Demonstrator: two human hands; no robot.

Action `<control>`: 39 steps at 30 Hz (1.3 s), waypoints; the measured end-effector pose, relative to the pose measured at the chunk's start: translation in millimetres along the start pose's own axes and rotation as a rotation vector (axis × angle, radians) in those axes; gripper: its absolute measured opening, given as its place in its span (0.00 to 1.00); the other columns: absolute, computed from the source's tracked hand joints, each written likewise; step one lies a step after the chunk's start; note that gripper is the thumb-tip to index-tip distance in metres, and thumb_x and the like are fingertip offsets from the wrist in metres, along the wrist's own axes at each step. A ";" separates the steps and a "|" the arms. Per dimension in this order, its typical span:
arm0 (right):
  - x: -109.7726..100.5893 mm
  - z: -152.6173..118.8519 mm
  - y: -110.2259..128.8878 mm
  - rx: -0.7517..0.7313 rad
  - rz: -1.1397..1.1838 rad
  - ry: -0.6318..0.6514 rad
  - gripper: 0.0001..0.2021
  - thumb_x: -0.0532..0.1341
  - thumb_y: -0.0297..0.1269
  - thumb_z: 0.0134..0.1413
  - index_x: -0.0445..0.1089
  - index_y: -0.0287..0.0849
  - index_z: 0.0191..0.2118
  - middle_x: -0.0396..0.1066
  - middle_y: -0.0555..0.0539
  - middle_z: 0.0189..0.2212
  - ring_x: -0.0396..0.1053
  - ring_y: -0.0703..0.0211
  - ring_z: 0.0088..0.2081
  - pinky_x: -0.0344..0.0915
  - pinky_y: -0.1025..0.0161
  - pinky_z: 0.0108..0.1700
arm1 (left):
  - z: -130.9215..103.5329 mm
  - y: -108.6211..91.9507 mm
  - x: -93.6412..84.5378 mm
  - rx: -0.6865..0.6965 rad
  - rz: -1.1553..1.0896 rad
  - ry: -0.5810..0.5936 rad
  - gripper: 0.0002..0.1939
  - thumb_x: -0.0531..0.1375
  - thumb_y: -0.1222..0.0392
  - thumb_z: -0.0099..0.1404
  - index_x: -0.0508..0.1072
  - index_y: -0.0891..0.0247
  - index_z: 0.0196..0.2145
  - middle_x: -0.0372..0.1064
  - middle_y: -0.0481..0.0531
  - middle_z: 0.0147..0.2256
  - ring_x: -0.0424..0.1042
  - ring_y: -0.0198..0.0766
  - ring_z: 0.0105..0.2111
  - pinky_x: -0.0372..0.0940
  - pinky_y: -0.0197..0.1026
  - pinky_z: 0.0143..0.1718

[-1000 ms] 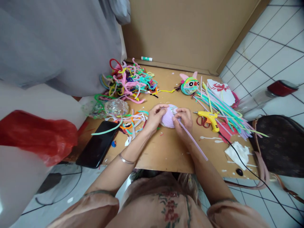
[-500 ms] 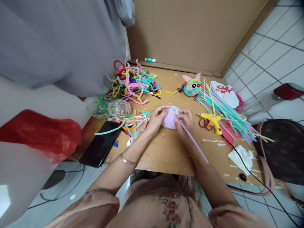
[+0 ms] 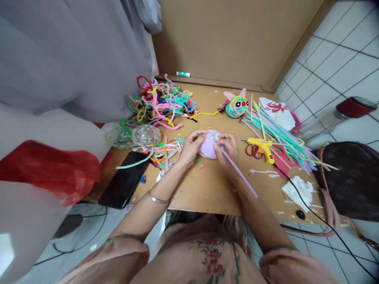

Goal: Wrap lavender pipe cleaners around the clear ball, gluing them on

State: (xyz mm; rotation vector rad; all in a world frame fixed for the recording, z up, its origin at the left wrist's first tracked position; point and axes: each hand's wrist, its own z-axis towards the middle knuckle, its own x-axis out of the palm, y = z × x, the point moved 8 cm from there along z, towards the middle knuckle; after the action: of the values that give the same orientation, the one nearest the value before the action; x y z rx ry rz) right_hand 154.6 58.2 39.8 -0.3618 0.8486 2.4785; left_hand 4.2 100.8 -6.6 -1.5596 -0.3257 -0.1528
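Between my hands is a roundish ball largely covered in lilac pipe cleaner laid in close rows, with a paler, speckled patch showing at its upper right. My left hand is closed on the ball's left side, thumb and fingers at its upper edge. At the right side, my right hand pinches a lilac pipe cleaner against the ball. The loose end of that pipe cleaner slants down over my right forearm. Parts of the ball are hidden behind my fingers.
A tangled heap of coloured pipe cleaners lies back left, near a clear textured ball and a black phone. Rightward are a decorated ball with ears, straight pipe cleaners, a corded yellow glue gun, scissors and a bag.
The whole view has shifted slightly, so the table's things appear a little further left. Both hands keep their hold on the ball and pipe cleaner, with little visible change.
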 end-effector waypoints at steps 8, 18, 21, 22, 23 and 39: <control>-0.3 1.0 -0.1 0.002 0.037 -0.004 0.03 0.60 0.35 0.59 0.67 0.46 0.34 0.69 0.44 0.40 0.69 0.53 0.44 0.69 0.52 0.47 | -1.5 0.0 1.8 0.005 -0.004 0.003 0.08 0.62 0.62 0.55 0.77 0.63 0.34 0.70 0.46 0.29 0.62 0.30 0.27 0.57 0.33 0.29; 0.7 0.4 -6.5 0.022 0.050 -0.009 0.03 0.60 0.36 0.58 0.68 0.46 0.33 0.69 0.44 0.41 0.69 0.52 0.45 0.69 0.52 0.48 | 1.5 -0.4 1.8 0.078 0.075 0.032 0.09 0.61 0.60 0.58 0.75 0.63 0.37 0.72 0.49 0.37 0.67 0.33 0.33 0.63 0.35 0.38; -0.1 0.8 -5.0 0.005 0.063 -0.025 0.02 0.60 0.35 0.58 0.67 0.46 0.33 0.68 0.44 0.40 0.69 0.52 0.44 0.68 0.52 0.48 | -2.1 -12.3 -0.2 0.249 0.278 0.023 0.10 0.59 0.58 0.62 0.78 0.62 0.38 0.72 0.53 0.40 0.70 0.39 0.42 0.64 0.41 0.48; 0.3 0.9 -4.9 0.010 0.066 -0.019 0.02 0.60 0.35 0.58 0.67 0.46 0.34 0.68 0.44 0.41 0.69 0.52 0.44 0.68 0.52 0.48 | -4.9 -17.8 -0.1 0.323 0.374 0.018 0.10 0.59 0.58 0.64 0.78 0.62 0.39 0.71 0.54 0.42 0.70 0.41 0.46 0.63 0.43 0.52; 0.6 1.2 -5.0 0.017 0.065 -0.015 0.02 0.60 0.35 0.58 0.67 0.46 0.34 0.68 0.44 0.41 0.69 0.52 0.44 0.68 0.52 0.48 | -8.2 -23.0 0.5 0.392 0.470 0.013 0.11 0.58 0.57 0.65 0.79 0.61 0.40 0.71 0.55 0.44 0.69 0.43 0.49 0.62 0.44 0.55; -5.3 0.3 -12.2 0.045 -0.003 -0.001 0.03 0.61 0.35 0.59 0.68 0.46 0.34 0.68 0.44 0.40 0.69 0.53 0.44 0.69 0.54 0.46 | -27.0 -29.4 26.0 0.570 0.789 0.282 0.21 0.53 0.57 0.68 0.70 0.62 0.57 0.66 0.61 0.57 0.64 0.46 0.59 0.58 0.50 0.63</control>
State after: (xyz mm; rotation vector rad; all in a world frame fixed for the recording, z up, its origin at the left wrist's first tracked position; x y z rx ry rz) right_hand 165.5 64.8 36.0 -0.3456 0.9010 2.4521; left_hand 23.0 76.3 29.8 -0.9860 0.4472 0.3143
